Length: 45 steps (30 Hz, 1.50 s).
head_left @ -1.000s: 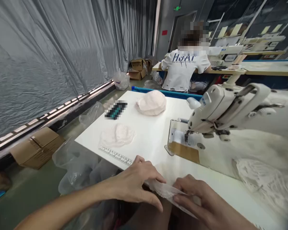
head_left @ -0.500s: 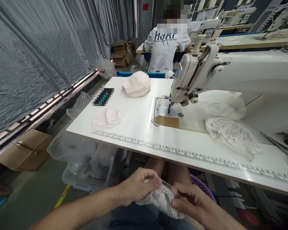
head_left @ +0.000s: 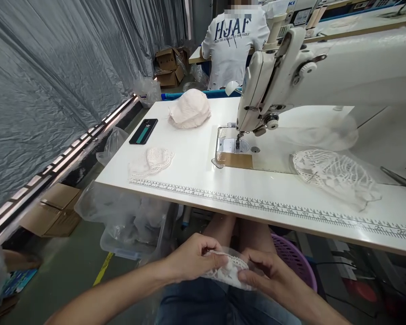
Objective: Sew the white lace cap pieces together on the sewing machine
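Observation:
Below the table's front edge, over my lap, both hands pinch one small piece of white lace (head_left: 227, 271). My left hand (head_left: 192, 259) is closed on its left side, thumb and fingers curled round the fabric. My right hand (head_left: 269, 277) is closed on its right side. The lace is crumpled between them and partly hidden by my fingers. The white sewing table (head_left: 196, 180) with a printed ruler along its edge lies just beyond my hands.
A white sewing machine (head_left: 291, 76) stands on the table with lace pieces (head_left: 328, 171) to its right. A small lace piece (head_left: 152, 160), a phone (head_left: 144, 131) and a pale fabric mound (head_left: 189, 109) lie left. Plastic bags (head_left: 122, 216) and a purple basket (head_left: 294, 259) sit under the table. Another person (head_left: 235, 43) works beyond.
My hands have come off the table edge and down to my lap with the lace, bunching it up. The view has dropped back and tilted down, showing more of the table.

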{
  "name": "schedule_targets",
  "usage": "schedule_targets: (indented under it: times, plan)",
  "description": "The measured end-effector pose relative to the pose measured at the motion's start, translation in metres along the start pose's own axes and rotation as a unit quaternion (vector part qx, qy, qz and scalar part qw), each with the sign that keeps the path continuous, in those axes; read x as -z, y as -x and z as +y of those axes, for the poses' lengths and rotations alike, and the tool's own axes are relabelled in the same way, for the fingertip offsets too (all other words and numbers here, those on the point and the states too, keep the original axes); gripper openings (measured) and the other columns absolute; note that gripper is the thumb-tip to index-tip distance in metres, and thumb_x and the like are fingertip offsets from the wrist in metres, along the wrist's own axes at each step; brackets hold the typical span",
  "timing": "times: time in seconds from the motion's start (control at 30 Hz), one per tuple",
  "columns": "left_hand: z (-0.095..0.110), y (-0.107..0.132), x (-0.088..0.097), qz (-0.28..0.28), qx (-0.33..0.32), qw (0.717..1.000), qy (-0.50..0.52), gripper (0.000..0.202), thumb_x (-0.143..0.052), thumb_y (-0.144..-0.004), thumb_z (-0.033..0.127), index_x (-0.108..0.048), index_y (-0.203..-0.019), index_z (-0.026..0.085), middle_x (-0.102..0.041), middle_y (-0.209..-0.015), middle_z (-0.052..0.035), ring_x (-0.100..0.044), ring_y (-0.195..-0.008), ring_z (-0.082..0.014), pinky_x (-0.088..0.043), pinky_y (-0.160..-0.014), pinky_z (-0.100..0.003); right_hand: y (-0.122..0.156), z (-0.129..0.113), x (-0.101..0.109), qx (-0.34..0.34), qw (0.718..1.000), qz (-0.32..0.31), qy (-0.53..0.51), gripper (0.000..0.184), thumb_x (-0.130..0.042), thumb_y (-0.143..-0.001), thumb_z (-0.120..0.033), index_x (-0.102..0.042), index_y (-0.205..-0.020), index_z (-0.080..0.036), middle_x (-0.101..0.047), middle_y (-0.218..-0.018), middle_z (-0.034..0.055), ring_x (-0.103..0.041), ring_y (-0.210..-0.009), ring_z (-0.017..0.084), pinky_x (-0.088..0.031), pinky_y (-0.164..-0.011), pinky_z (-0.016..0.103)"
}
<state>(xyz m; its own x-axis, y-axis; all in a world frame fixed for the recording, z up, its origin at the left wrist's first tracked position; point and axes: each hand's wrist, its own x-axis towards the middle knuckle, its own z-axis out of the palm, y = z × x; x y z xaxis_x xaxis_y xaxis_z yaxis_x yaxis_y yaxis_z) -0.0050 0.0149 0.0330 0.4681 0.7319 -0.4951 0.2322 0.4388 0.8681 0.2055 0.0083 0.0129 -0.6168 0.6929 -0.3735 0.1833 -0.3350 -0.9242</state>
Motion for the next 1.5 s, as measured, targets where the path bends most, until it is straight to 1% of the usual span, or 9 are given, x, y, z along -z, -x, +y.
schedule_targets:
  times: [0.2,0.33,0.6,0.73,0.83,0.97,1.2,1.4,1.5]
  plan:
    - [-0.004,0.0,0.006,-0.01,-0.015,1.0,0.007,0.046,-0.065,-0.07,0.056,-0.059,-0.065,0.011,-0.049,-0.063,0.0008,-0.039,-0.058,-0.0081,-0.028,-0.053,-0.02,-0.001,-0.001,-0.002,-0.003,1.0,-0.004,0.024,0.032,-0.063,-0.077,-0.05,-0.057,-0.077,-0.019,-0.049,-0.071,-0.0032,-0.045,-0.068,0.012,-0.036,-0.061,0.022]
    - [-0.006,-0.002,0.007,0.001,-0.001,1.0,0.022,0.049,-0.065,-0.069,0.058,-0.058,-0.066,0.01,-0.045,-0.059,0.0022,-0.036,-0.057,-0.0078,-0.025,-0.052,-0.02,-0.004,-0.002,-0.004,-0.022,1.0,0.008,0.018,0.036,-0.06,-0.078,-0.054,-0.057,-0.071,-0.019,-0.044,-0.066,-0.0036,-0.04,-0.063,0.011,-0.034,-0.057,0.022]
    - [-0.006,-0.002,0.011,0.002,0.01,1.0,0.026,0.051,-0.063,-0.07,0.06,-0.054,-0.064,0.011,-0.038,-0.056,0.0038,-0.031,-0.055,-0.0073,-0.02,-0.05,-0.021,-0.008,-0.003,0.0,0.041,0.999,-0.021,0.019,0.027,-0.059,-0.083,-0.042,-0.06,-0.071,-0.018,-0.051,-0.075,-0.0022,-0.048,-0.074,0.014,-0.035,-0.067,0.024]
    - [-0.003,-0.004,0.01,0.005,0.018,0.999,0.042,0.051,-0.065,-0.066,0.06,-0.055,-0.064,0.01,-0.041,-0.056,0.0036,-0.032,-0.055,-0.0072,-0.021,-0.05,-0.021,-0.009,-0.003,0.002,0.014,0.999,-0.024,-0.018,0.025,-0.059,-0.083,-0.041,-0.059,-0.073,-0.018,-0.048,-0.071,-0.0036,-0.043,-0.069,0.012,-0.033,-0.063,0.023]
    - [-0.001,-0.005,0.01,0.012,0.038,0.997,0.061,0.049,-0.071,-0.062,0.056,-0.057,-0.066,0.009,-0.045,-0.057,0.0028,-0.036,-0.055,-0.0076,-0.024,-0.051,-0.02,-0.01,-0.001,0.002,0.0,0.999,-0.019,-0.038,0.026,-0.061,-0.082,-0.042,-0.057,-0.071,-0.018,-0.046,-0.067,-0.0045,-0.04,-0.065,0.011,-0.031,-0.06,0.023]
    - [-0.001,-0.005,0.011,0.016,0.049,0.996,0.07,0.041,-0.078,-0.056,0.044,-0.061,-0.07,0.009,-0.052,-0.061,0.0012,-0.041,-0.057,-0.0089,-0.029,-0.053,-0.021,-0.011,0.001,0.003,0.002,0.999,-0.015,-0.032,0.025,-0.064,-0.079,-0.04,-0.056,-0.071,-0.018,-0.048,-0.068,-0.0043,-0.04,-0.066,0.011,-0.031,-0.06,0.022]
    - [0.003,-0.005,0.011,0.006,0.053,0.995,0.08,0.023,-0.074,-0.06,0.026,-0.061,-0.068,0.009,-0.054,-0.062,0.0009,-0.044,-0.058,-0.0091,-0.032,-0.057,-0.022,-0.008,-0.007,0.004,-0.003,0.999,-0.032,-0.02,0.022,-0.067,-0.077,-0.039,-0.058,-0.075,-0.019,-0.048,-0.07,-0.0046,-0.04,-0.065,0.01,-0.031,-0.058,0.021]
    - [0.004,-0.003,0.013,0.006,0.056,0.996,0.071,0.023,-0.073,-0.061,0.026,-0.064,-0.073,0.009,-0.057,-0.067,-0.0009,-0.047,-0.062,-0.0108,-0.035,-0.06,-0.023,-0.01,-0.002,0.004,0.008,1.0,-0.005,0.009,0.028,-0.061,-0.08,-0.044,-0.059,-0.069,-0.019,-0.048,-0.07,-0.0031,-0.043,-0.067,0.012,-0.033,-0.06,0.022]
    - [0.003,-0.003,0.012,0.008,0.064,0.996,0.067,0.025,-0.073,-0.062,0.029,-0.066,-0.074,0.008,-0.056,-0.065,-0.0007,-0.046,-0.061,-0.0104,-0.034,-0.06,-0.023,-0.01,0.0,0.007,0.012,0.999,-0.012,0.028,0.027,-0.061,-0.081,-0.043,-0.059,-0.068,-0.02,-0.048,-0.072,-0.0026,-0.045,-0.069,0.013,-0.034,-0.063,0.023]
